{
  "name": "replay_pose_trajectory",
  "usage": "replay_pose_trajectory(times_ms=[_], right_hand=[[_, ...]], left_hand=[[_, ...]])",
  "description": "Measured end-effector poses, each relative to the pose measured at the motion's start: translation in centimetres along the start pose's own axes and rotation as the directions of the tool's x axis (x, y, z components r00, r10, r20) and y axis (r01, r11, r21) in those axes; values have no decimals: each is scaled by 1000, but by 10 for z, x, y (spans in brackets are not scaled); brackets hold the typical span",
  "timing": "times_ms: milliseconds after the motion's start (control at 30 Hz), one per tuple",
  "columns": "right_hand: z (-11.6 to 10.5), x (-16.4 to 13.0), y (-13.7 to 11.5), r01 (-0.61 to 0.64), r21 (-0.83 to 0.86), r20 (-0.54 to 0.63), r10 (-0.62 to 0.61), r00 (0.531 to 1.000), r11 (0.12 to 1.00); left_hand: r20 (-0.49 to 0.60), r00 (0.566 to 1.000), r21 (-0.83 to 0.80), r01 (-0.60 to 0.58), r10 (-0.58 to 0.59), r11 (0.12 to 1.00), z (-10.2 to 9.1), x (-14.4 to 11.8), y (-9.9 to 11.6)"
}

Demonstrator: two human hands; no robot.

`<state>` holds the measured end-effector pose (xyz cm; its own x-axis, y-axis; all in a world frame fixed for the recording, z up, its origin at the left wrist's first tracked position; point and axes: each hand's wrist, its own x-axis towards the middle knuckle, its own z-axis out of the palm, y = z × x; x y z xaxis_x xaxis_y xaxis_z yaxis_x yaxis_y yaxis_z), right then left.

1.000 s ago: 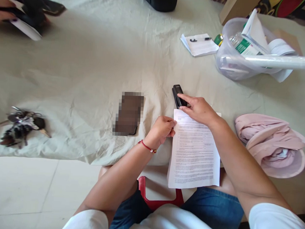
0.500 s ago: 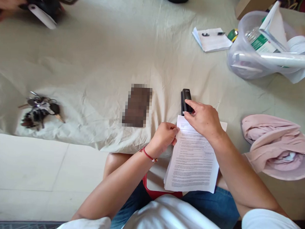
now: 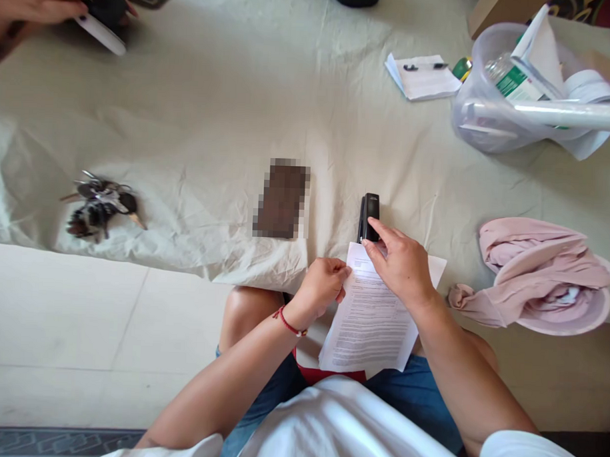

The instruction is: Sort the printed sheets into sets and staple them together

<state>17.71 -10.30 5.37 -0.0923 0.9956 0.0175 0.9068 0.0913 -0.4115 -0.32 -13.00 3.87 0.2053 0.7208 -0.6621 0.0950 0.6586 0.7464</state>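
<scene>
A stack of printed paper (image 3: 376, 324) lies partly on the table edge and reaches over my lap. My left hand (image 3: 323, 286) is closed in a pinch on its upper left edge. At the stack's top edge sits a black stapler (image 3: 370, 214), its near end meeting the paper. My right hand (image 3: 404, 262) rests over the upper right of the sheets, with thumb and index finger gripping the stapler's near end. The other fingers of that hand are partly hidden.
A blurred-out dark rectangular thing (image 3: 282, 200) and a bunch of keys (image 3: 106, 205) lie left. To the right are pink cloth (image 3: 538, 270), a notepad (image 3: 425, 79) and a filled plastic basket (image 3: 476, 128). Another person's hand (image 3: 43, 3) holds something dark at upper left.
The stapler and the paper's top edge have shifted slightly toward me, both hands moving along with them. The view has turned a little. The other person's hand has moved further into view.
</scene>
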Motion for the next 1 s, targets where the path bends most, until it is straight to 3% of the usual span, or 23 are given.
replay_pose_trajectory(times_ms=[167,333,533,667,1000], right_hand=[[-3,-5,20,27,160,-109,-9,994,987],[-3,-11,27,158,104,-233,-130,964,982],[3,-14,23,322,2,-63,-321,945,947],[2,-16,22,309,-82,2,-310,951,947],[9,-21,21,322,-157,6,-325,946,934]], left_hand=[[12,1000,-59,18,-17,998,0,2,7],[-1,1000,-21,15,-15,1000,-1,5,12],[-27,999,56,-34,36,998,2,7,16],[-36,999,85,-26,29,996,4,7,16],[-46,998,176,-31,40,984,8,6,21]])
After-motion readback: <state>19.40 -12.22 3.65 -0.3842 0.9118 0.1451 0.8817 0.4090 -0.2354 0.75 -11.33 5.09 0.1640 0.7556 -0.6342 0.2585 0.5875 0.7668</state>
